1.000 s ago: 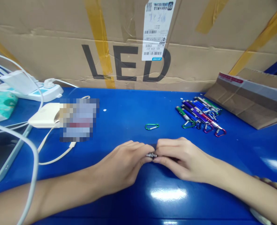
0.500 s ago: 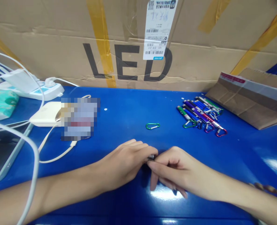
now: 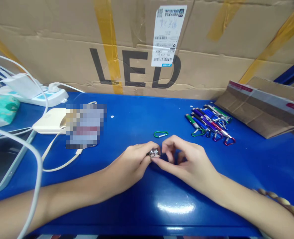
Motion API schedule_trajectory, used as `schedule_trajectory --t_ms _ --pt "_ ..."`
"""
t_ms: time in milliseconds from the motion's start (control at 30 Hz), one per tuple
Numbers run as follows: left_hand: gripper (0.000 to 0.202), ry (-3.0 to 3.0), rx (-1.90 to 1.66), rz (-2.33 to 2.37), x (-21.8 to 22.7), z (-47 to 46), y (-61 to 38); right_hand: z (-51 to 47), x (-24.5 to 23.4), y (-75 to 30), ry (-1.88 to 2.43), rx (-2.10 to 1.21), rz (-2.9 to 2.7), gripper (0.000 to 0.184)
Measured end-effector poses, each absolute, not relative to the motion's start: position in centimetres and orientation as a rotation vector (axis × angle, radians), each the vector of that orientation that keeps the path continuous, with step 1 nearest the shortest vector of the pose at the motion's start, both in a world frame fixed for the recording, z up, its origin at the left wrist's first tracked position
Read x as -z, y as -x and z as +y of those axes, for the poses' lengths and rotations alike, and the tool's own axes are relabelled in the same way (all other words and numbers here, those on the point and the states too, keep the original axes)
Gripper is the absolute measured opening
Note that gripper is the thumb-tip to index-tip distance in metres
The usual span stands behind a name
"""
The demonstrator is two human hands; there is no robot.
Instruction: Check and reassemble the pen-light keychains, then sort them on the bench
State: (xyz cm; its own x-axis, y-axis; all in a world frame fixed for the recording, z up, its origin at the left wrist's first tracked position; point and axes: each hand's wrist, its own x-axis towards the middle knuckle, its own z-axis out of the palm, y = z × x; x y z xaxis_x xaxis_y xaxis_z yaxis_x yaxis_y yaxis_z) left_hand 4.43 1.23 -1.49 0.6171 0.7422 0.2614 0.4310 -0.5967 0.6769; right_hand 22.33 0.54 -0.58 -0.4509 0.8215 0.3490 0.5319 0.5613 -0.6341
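My left hand (image 3: pixel 139 159) is closed around a small silvery metal piece with a ring (image 3: pixel 153 152). Only its shiny end shows past the thumb and forefinger; the rest is hidden in the palm. Facing it, my right hand (image 3: pixel 186 159) has its thumb and forefinger apart, the other fingers curled behind. The right thumb tip is at the ring, and whether it touches is hard to tell. A green carabiner (image 3: pixel 160 134) lies on the blue table just beyond the hands. Off to the right, several penlights (image 3: pixel 207 121) in green, blue, purple and red lie in a pile, carabiners attached.
A brown paper bag (image 3: pixel 263 109) lies at the right. Along the back stands a large cardboard box (image 3: pixel 69 63) marked LED. At the left are a phone (image 3: pixel 88 127), a cream power bank (image 3: pixel 49 121), a power strip (image 3: pixel 59 96) and a looping white cable (image 3: pixel 38 169).
Both hands have risen a little away from me, the left tilting so the silvery end shows more. The right thumb and forefinger have spread apart, off the piece they were pinching.
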Motion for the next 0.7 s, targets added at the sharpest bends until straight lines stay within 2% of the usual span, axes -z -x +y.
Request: schedule_trajectory --t_ms 233,700 --pt "0.024 -2.303 -0.869 0.769 2.3 1.7 -4.3 0.6 0.7 -22.4 0.829 -0.298 -2.278 0.025" --pt "0.018 -2.130 -0.739 0.956 1.7 1.6 -4.5 2.2 0.4 -22.5 0.621 0.325 -2.319 0.015"
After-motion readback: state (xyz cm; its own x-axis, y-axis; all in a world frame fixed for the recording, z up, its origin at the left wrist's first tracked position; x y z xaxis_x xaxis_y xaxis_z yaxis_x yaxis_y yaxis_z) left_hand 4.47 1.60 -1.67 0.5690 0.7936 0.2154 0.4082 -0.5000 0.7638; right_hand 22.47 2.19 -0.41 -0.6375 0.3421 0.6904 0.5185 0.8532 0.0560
